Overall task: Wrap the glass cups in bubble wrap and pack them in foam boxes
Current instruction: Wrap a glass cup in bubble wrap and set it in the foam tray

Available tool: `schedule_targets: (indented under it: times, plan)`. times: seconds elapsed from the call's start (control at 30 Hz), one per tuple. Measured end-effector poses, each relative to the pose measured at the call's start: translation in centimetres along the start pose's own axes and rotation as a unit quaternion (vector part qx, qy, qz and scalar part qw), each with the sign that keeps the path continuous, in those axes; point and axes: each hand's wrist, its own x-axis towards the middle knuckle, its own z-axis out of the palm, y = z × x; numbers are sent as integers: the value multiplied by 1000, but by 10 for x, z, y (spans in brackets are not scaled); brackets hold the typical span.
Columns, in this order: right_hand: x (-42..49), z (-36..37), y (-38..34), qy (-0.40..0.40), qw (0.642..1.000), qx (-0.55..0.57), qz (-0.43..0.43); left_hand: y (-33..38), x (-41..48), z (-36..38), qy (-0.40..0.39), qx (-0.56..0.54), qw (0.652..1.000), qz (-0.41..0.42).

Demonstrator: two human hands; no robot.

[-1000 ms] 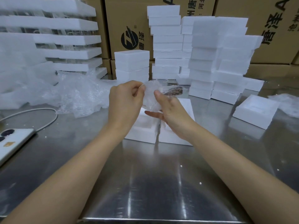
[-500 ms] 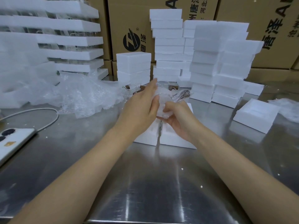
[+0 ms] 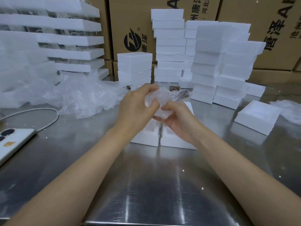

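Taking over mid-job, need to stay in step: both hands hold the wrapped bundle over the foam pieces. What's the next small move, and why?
Probably lower the bundle into one of the open foam halves directly beneath. The left hand and right hand both grip it, it looks fully wrapped, and nothing lies between it and the foam.

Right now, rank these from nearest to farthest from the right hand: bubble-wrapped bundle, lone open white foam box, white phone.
1. Clear bubble-wrapped bundle: in the right hand.
2. Lone open white foam box: rightward.
3. White phone: far left.
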Motion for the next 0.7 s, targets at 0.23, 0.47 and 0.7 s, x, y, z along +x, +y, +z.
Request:
schedule_targets:
  times: [0.23, 0.47, 0.7]
  plan:
    - [2, 2, 4, -9, 998, -58, -4, -3, 7, -6, -2, -46, 999, 18]
    - [-1, 4, 5, -58, 993, -101, -15, -7, 6, -6, 38, 11, 999, 12]
    - [-4, 6, 4, -89, 986, -140, -34, -12, 6, -1, 17, 28, 999, 28]
